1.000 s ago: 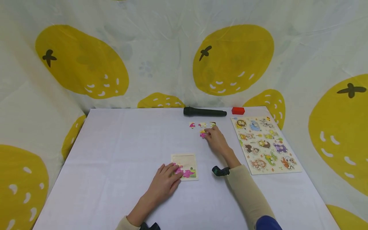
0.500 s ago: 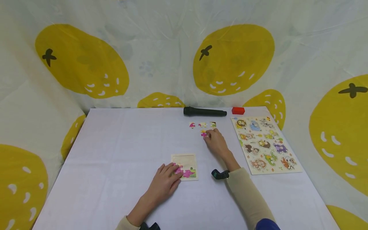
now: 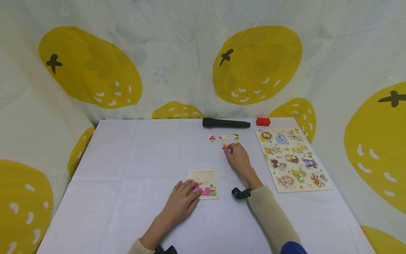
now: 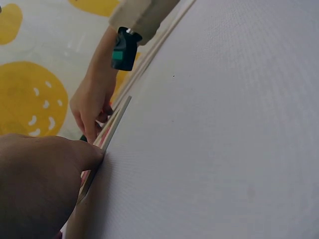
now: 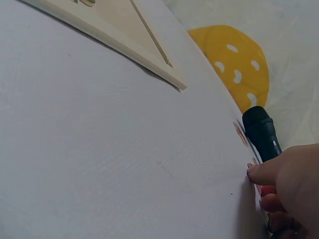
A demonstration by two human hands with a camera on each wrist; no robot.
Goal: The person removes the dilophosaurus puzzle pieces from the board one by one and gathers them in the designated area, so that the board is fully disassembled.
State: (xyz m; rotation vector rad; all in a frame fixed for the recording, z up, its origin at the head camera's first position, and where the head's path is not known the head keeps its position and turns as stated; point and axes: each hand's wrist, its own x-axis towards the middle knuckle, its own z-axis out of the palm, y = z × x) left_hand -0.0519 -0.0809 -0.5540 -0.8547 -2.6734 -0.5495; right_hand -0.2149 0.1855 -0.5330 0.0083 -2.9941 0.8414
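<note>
In the head view my left hand [image 3: 182, 200] rests its fingers on the left part of a small wooden puzzle tray [image 3: 203, 171]. Joined pink and green pieces [image 3: 207, 191] lie in the tray's lower half, partly under those fingers. The left wrist view shows the thumb [image 4: 89, 155] against the tray's edge. Farther off, my right hand [image 3: 239, 157] pinches a pink and yellow puzzle piece [image 3: 225, 146] between thumb and fingers, at the tabletop. Three loose puzzle pieces lie in a row just beyond: a pink one [image 3: 212, 138], a pale one [image 3: 224, 138] and a green-brown one [image 3: 235, 137].
A black microphone [image 3: 226, 123] lies along the table's back edge, with a red block [image 3: 263, 122] to its right. On the right lies a large animal puzzle board [image 3: 293, 160]. A patterned curtain [image 3: 177, 63] hangs behind the white table [image 3: 133, 158].
My right hand has drawn slightly back from the green-brown piece, uncovering it. The pink and yellow piece has shifted a little right and away from me. My left hand and the tray stay put.
</note>
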